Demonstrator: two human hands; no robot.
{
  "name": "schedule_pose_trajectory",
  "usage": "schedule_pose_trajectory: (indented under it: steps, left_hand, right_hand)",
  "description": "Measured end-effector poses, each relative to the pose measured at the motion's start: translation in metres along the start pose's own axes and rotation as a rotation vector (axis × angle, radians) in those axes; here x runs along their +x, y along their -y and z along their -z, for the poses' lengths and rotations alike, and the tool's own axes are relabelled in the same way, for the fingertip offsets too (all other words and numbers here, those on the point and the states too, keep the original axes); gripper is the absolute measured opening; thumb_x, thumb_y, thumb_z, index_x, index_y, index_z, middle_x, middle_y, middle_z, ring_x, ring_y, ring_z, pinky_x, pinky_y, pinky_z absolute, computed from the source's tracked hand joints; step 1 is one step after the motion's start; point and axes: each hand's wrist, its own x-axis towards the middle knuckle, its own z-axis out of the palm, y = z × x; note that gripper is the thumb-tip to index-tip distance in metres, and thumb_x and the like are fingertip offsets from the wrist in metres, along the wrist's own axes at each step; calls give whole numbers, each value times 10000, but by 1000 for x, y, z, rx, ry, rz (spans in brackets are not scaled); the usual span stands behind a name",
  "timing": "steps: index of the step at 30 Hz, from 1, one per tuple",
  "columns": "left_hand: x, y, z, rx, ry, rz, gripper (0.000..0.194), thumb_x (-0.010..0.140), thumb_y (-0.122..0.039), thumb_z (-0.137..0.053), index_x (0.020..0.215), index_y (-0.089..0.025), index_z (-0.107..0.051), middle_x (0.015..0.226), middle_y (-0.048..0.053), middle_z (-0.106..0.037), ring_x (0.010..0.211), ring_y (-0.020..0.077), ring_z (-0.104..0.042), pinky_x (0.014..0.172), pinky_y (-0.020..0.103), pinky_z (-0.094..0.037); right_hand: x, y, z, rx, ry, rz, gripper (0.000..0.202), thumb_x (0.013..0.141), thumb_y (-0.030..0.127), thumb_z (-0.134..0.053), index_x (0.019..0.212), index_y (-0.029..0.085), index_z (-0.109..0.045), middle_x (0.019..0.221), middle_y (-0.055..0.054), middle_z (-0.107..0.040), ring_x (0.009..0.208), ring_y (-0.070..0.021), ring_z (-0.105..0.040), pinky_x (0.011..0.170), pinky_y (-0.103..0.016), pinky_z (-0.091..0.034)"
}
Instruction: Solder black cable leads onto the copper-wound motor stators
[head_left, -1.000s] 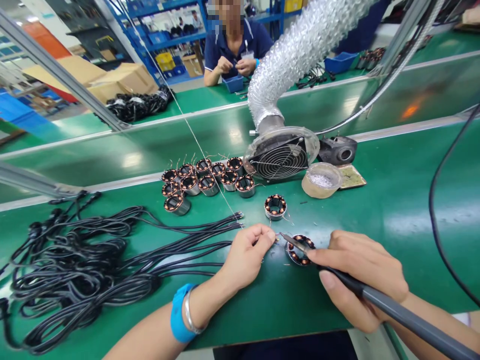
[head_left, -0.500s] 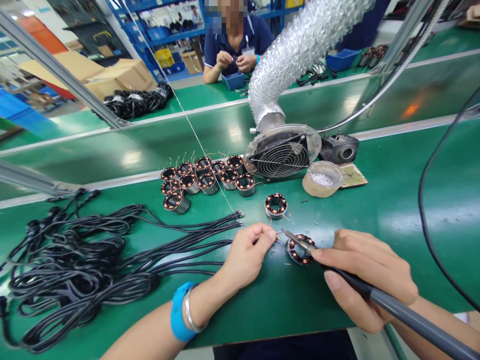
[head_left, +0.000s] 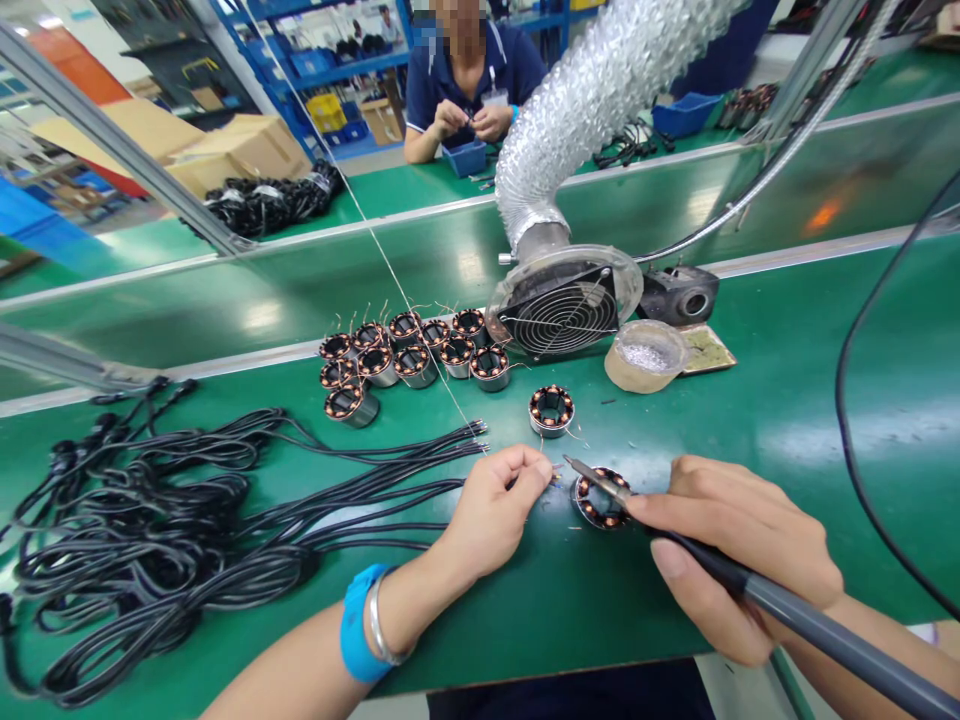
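Thin wire ends (head_left: pixel 556 474) stick out from the pinched thumb and forefinger of my left hand (head_left: pixel 501 505). My right hand (head_left: pixel 739 550) grips a soldering iron (head_left: pixel 712 565) like a pen, its tip close to those wire ends. Under the iron's metal shaft lies a ring-shaped copper-wound coil (head_left: pixel 600 508), partly covered by it. A second coil (head_left: pixel 551 412) stands just behind, with loose leads at its side. Black cables (head_left: pixel 360 500) run from a tangled heap on the left to beside my left hand.
Several more coils (head_left: pixel 415 366) stand in rows at the back. Beside them are a fan (head_left: pixel 562 312) with a silver duct (head_left: pixel 536 150), a round tub (head_left: pixel 646 357) and a black iron holder (head_left: pixel 681 296). Across the bench sits a person (head_left: pixel 469 95). A dark cord (head_left: pixel 847 400) hangs at right.
Almost nothing differs. My right hand and the soldering iron have shifted very slightly; my left hand holds its place.
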Motion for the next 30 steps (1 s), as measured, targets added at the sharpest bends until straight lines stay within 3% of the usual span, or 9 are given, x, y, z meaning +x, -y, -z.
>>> schedule_pose_trajectory:
  steps: [8,14,18,23,27,30]
  left_hand:
    - [0,-1,0,-5,-1,-6,317,823,-467,-578,701,-176,-547,531,-78,-338,497,85,-290,517,226,-270]
    - [0,0,-1,-11,1,-8,307,826,-455,-576,698,-179,-537,527,-79,-330,498,87,-288,516,229,-261]
    - [-1,0,0,0,9,-21,301,844,-441,-559,710,-173,-532,539,-79,-338,498,81,-280,516,229,-258]
    - [-1,1,1,22,31,-25,303,869,-438,-537,729,-170,-525,563,-76,-354,511,81,-286,517,230,-251]
    - [-3,-2,2,-7,92,-27,323,882,-456,-527,728,-173,-506,577,-79,-338,518,81,-259,517,231,-244]
    - [-7,-6,4,-10,173,-38,349,891,-485,-523,739,-172,-503,593,-77,-333,531,83,-255,520,232,-242]
  right_hand:
    - [0,-1,-3,24,-33,12,292,753,35,-549,1011,112,-661,637,-15,-547,507,-127,-483,447,-289,-395]
    - [2,-4,-2,4,-99,28,344,759,21,-564,1080,100,-661,715,-45,-596,572,-144,-539,483,-299,-459]
    - [-2,-10,-6,-18,-133,25,391,820,57,-562,1199,121,-637,765,-53,-629,615,-160,-589,509,-302,-500]
    - [-11,-15,-15,1,-243,-78,420,892,67,-568,1297,175,-597,724,-1,-654,551,-116,-593,507,-246,-517]
    - [-4,-14,-18,-37,-122,-182,265,861,58,-642,1071,219,-655,783,9,-699,603,-111,-640,570,-219,-546]
    - [6,-14,-24,30,27,-229,215,844,85,-652,1013,217,-638,845,8,-708,602,-100,-633,588,-209,-554]
